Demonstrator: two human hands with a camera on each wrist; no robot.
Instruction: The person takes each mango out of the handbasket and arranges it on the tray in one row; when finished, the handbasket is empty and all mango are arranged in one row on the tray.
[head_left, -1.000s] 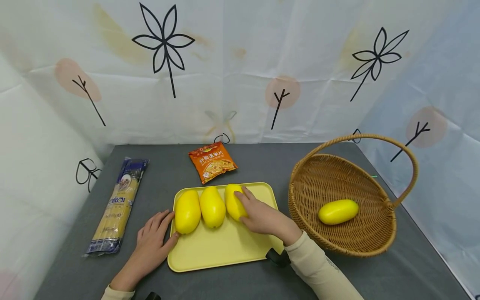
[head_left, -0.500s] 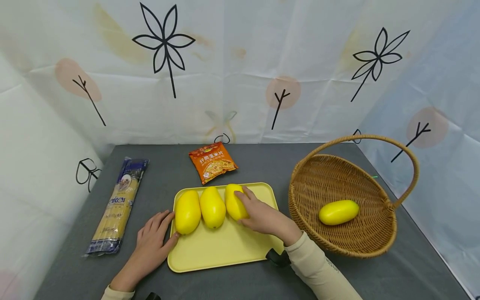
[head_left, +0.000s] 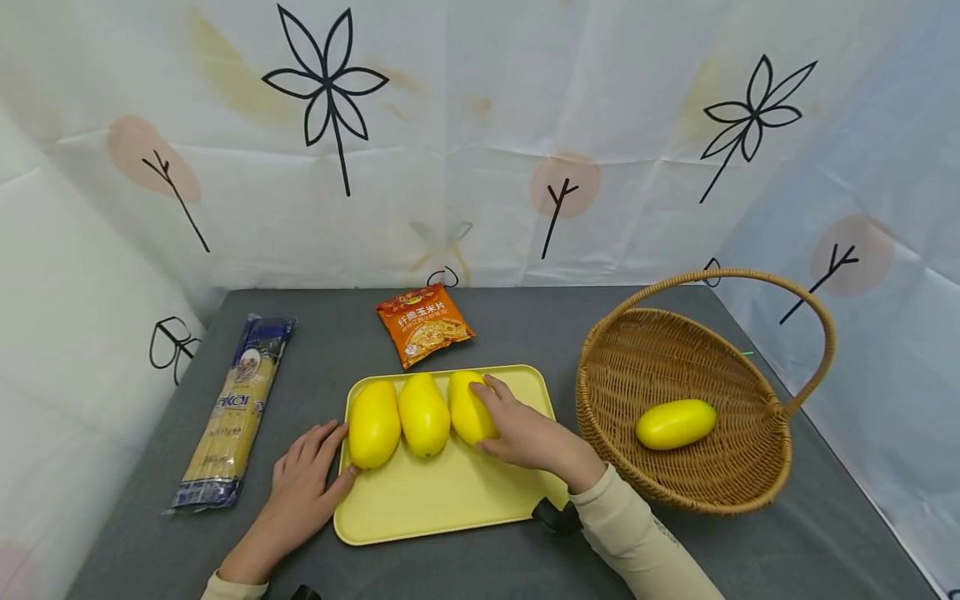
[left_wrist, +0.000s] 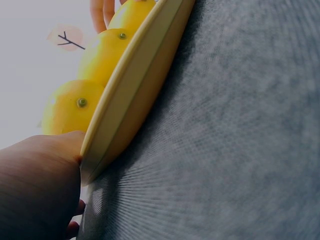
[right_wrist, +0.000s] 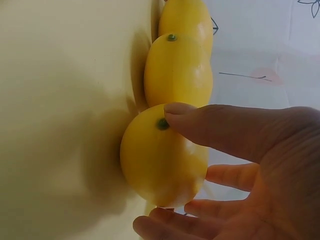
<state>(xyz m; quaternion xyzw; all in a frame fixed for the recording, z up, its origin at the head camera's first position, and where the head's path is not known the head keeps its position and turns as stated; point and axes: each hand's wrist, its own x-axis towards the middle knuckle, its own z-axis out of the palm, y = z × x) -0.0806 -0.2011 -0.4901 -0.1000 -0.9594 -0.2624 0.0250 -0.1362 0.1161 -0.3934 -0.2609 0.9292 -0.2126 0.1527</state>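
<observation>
Three oblong yellow fruits lie side by side on a pale yellow tray (head_left: 420, 508): a left one (head_left: 375, 425), a middle one (head_left: 425, 415) and a right one (head_left: 468, 408). My right hand (head_left: 525, 429) holds the right fruit. In the right wrist view its thumb presses near the green stem spot, and the fingers (right_wrist: 235, 176) reach round the far side. At the tray's left edge rests my left hand (head_left: 307, 479), fingers fairly straight and thumb touching the rim by the left fruit. Another yellow fruit (head_left: 675, 424) lies in a wicker basket (head_left: 720, 358).
A long pack of noodles (head_left: 236, 417) lies on the left of the grey table (head_left: 525, 325). Behind the tray is an orange snack bag (head_left: 425, 323). The basket's tall handle (head_left: 821, 333) arches up at the right. Patterned white cloth (head_left: 465, 108) hangs behind.
The right fruit has shifted very slightly towards the near side under the right hand. The left hand, tray and other things stay where they were.
</observation>
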